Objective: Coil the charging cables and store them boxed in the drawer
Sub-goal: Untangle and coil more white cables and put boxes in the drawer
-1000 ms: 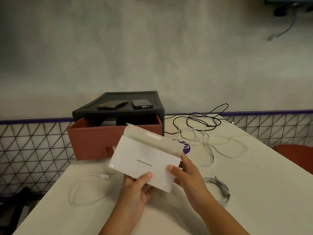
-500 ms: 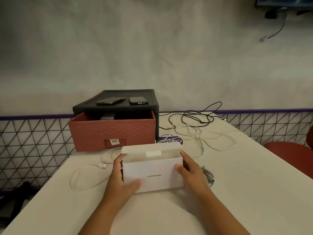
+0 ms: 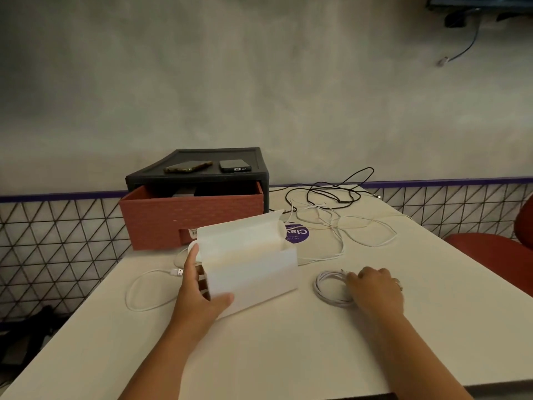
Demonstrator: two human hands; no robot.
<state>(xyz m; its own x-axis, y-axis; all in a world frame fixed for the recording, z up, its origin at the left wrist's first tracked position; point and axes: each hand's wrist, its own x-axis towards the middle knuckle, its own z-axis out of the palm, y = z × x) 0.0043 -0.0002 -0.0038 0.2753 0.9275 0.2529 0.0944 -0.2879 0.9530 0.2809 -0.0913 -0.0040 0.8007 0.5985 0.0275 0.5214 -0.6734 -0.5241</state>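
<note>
Left hand (image 3: 199, 295) grips the left end of the white box (image 3: 253, 272), flap up, standing on the table (image 3: 288, 356). Right hand (image 3: 375, 290): fingers curled over the coiled white cable (image 3: 326, 290) just right of the box. Behind: purple sticker (image 3: 298, 235), legible "Cla", rest hidden. Red drawer (image 3: 196, 220) pulled open.

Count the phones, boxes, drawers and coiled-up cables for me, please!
phones: 2 (gold phone, dark phone)
white box: 1
drawer: 1
coiled cable: 1
Total: 5
</note>
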